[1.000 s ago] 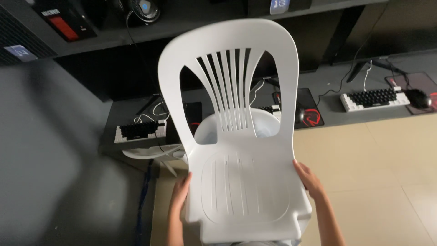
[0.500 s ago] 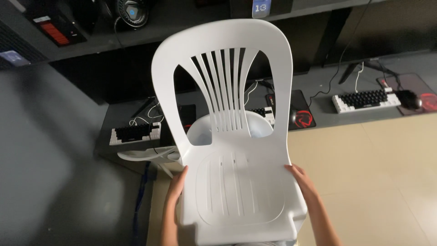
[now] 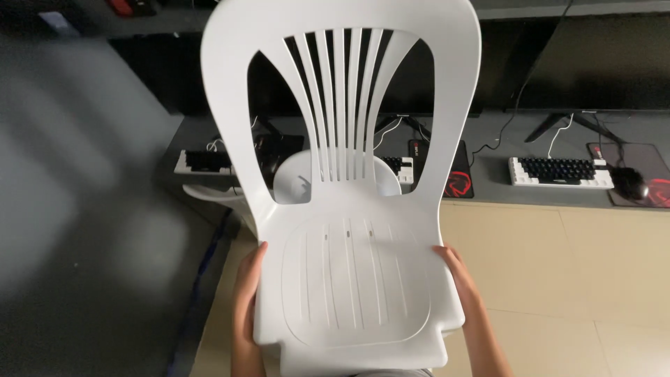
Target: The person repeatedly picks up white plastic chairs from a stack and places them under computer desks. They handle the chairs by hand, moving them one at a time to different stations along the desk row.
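Observation:
A white plastic chair [image 3: 349, 279] with a slatted fan-shaped back fills the middle of the head view, held up in front of me. My left hand [image 3: 248, 290] grips the left edge of its seat. My right hand [image 3: 457, 276] grips the right edge. The seat faces me and the backrest rises to the top of the view. Through the gaps in the back I see another white chair [image 3: 296, 178] behind it.
A long dark desk [image 3: 488, 150] runs across the back with several keyboards [image 3: 558, 171], a black mouse [image 3: 631, 183] on a red-and-black pad and cables. A grey wall [image 3: 77, 209] stands at the left. Beige tile floor [image 3: 572, 279] lies at the right.
The chair has come closer and higher in the view, so its back now reaches the top edge. Both hands keep their hold on the seat edges.

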